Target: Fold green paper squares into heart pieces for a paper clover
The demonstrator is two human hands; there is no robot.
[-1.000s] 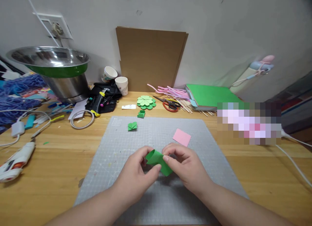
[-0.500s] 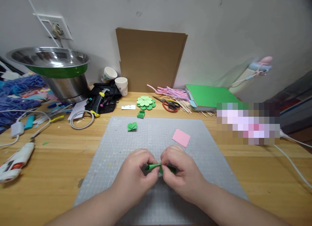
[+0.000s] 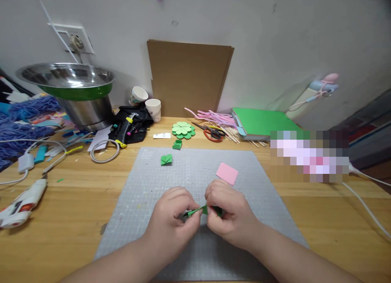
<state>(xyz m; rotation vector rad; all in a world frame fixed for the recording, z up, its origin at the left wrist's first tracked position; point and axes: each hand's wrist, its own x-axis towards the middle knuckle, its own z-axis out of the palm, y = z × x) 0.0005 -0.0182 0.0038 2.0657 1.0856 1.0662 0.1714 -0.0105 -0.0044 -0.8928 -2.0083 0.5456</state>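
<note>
Both my hands meet over the near middle of a grey cutting mat [image 3: 189, 169]. My left hand [image 3: 174, 213] and my right hand [image 3: 227, 211] pinch a small piece of green paper [image 3: 200, 211] between their fingertips, folded flat so only a thin strip shows. A pink paper square [image 3: 227, 173] lies on the mat just beyond my right hand. Further back on the mat sits a folded green paper heart [image 3: 166, 159].
Off the mat's far edge are another small green folded piece [image 3: 176, 144], a green paper clover [image 3: 183, 130], red-handled scissors [image 3: 214, 133], pink strips with wooden sticks [image 3: 222, 120] and a green folder [image 3: 262, 122]. A glue gun [image 3: 21, 201], cables and a steel bowl [image 3: 69, 77] crowd the left.
The green paper stood open and curled between my fingers a second ago. It is now pressed flat, with both hands lowered closer to the mat and pinching it.
</note>
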